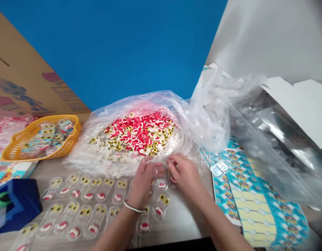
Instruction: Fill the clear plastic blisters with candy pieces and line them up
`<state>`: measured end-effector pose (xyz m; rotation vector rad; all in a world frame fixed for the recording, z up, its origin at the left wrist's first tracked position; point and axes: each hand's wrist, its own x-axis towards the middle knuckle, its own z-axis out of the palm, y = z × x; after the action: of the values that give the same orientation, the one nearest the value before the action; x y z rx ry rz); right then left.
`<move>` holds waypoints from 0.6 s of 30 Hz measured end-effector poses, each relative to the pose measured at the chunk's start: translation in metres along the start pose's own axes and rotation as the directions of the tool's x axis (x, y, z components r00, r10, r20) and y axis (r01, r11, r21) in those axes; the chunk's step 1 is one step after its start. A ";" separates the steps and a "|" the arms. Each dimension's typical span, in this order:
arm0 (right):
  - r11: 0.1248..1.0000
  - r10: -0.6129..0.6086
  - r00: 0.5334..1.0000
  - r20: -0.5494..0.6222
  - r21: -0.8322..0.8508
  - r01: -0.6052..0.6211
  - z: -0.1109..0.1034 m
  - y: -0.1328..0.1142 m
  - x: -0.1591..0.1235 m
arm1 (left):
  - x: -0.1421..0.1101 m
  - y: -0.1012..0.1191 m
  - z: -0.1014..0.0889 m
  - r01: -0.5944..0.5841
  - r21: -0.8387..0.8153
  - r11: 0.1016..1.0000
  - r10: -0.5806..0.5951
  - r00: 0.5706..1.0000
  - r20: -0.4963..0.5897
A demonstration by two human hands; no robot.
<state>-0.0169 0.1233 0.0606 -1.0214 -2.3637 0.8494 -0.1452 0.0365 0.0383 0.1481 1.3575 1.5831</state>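
Note:
My left hand [145,177], with a bangle at the wrist, is half curled over the rows of clear plastic blisters [120,191]. Something small and clear shows at its fingers, too blurred to name. Close beside it, my right hand [185,174] has its thumb and fingers bent together; what they pinch is hidden. Under and between the hands lie more blisters, each with yellow eye pieces and a red-and-white mouth piece. Just beyond the fingertips, a large open clear bag [82,148] holds a heap of loose red, white and yellow pieces [140,134].
A yellow basket [69,144] of packed pieces stands left, by a cardboard box [27,69]. Front left is a dark blue holder [24,198]. To the right lie printed blue-and-yellow card sheets [255,216] and clear plastic bags [276,164]. A blue panel [124,45] rises behind.

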 end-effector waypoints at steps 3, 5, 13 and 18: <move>0.966 0.023 0.999 -0.033 -0.257 -0.031 0.011 0.008 0.051 | 0.019 0.017 -0.013 -0.010 0.087 0.996 0.017 0.996 -0.082; 0.911 0.027 1.000 -0.013 -0.411 -0.030 0.022 0.011 0.076 | 0.026 0.021 -0.016 0.002 0.088 0.996 0.006 0.997 -0.080; 0.831 0.017 1.000 -0.008 -0.556 -0.019 0.049 0.017 0.101 | 0.040 0.016 -0.016 0.036 0.046 0.998 -0.034 0.998 -0.046; 0.998 0.034 0.999 -0.005 0.054 -0.033 0.037 0.023 0.088 | 0.044 0.019 -0.017 0.018 0.057 0.998 -0.022 0.998 0.056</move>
<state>-0.0832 0.1887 0.0301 -1.0427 -2.3122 0.9167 -0.1891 0.0593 0.0265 0.2116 1.3569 1.5135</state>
